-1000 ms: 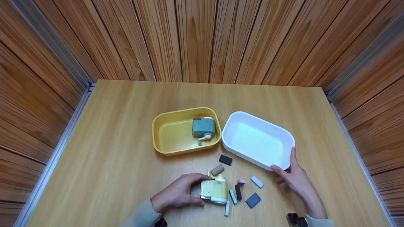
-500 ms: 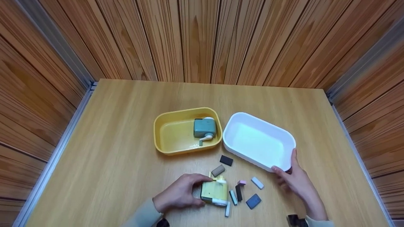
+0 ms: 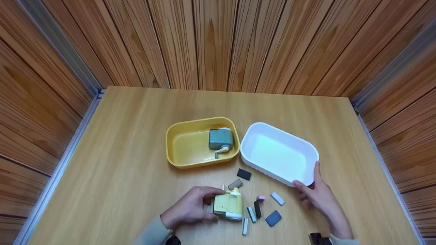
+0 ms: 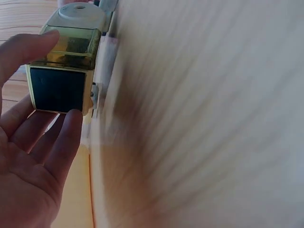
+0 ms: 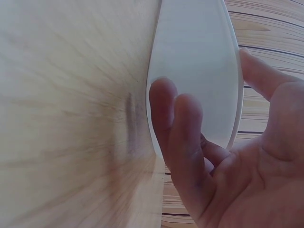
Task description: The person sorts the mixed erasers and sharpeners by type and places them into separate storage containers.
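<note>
My left hand [image 3: 189, 207] grips a pale yellow hand-crank pencil sharpener [image 3: 229, 206], thumb on one side and fingers on the other. In the left wrist view, the sharpener [image 4: 59, 90] shows a dark end panel and a see-through yellow-green section with dark bits inside. At the near right corner of a white plastic basin [image 3: 277, 153], my right hand [image 3: 320, 199] holds its rim and wall. The right wrist view has the thumb at the rim of the basin [image 5: 199, 57] and the fingers curled against its side.
A yellow basin [image 3: 187, 148] touches or nearly touches the white one and contains a teal hand-crank sharpener [image 3: 220, 139]. Several small blocks lie between the hands, among them a black block [image 3: 244, 174], a grey-brown block [image 3: 235, 184], a blue block [image 3: 273, 218] and a white block [image 3: 277, 198].
Over the last half second, my left hand has shifted slightly left with the yellow sharpener, leaving a gap to the small white stick beside it. The right hand and white basin look unmoved.
</note>
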A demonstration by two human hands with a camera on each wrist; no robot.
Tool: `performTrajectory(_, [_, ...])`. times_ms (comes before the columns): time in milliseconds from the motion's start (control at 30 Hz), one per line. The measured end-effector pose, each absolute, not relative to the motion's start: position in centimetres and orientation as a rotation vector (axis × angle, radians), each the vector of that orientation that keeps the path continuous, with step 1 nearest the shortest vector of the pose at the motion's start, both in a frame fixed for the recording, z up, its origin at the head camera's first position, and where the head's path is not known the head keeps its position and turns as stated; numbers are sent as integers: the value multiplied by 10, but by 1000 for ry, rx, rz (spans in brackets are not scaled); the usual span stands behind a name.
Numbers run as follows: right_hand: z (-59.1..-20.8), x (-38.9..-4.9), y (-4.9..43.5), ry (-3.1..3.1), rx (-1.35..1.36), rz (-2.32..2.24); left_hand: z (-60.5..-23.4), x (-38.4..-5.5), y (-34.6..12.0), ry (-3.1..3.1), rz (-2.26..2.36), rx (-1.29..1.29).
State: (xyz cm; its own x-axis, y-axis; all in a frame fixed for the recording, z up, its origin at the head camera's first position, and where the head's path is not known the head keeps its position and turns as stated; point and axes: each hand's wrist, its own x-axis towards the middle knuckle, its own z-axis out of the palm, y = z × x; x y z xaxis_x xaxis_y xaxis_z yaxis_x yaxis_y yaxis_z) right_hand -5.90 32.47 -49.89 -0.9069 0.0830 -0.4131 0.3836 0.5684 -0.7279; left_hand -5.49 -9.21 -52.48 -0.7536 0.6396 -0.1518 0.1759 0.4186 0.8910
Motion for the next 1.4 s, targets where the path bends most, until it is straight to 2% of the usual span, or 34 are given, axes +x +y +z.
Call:
performTrajectory(400, [-500, -61, 327, 2447, 381, -1247, -502, -64, -109, 2171, 1435, 541])
performTrajectory(900, [-499, -60, 326, 2489, 353, -1220, -477, -76, -132, 2306, 1646, 651])
performTrajectory(1200, [-499, -61, 328, 2482, 344, -1218, -460, -84, -145, 2406, 1629, 565])
performTrajectory(1400, [-500, -59, 328, 2476, 350, -1238, -450, -93, -154, 2455, 1664, 621])
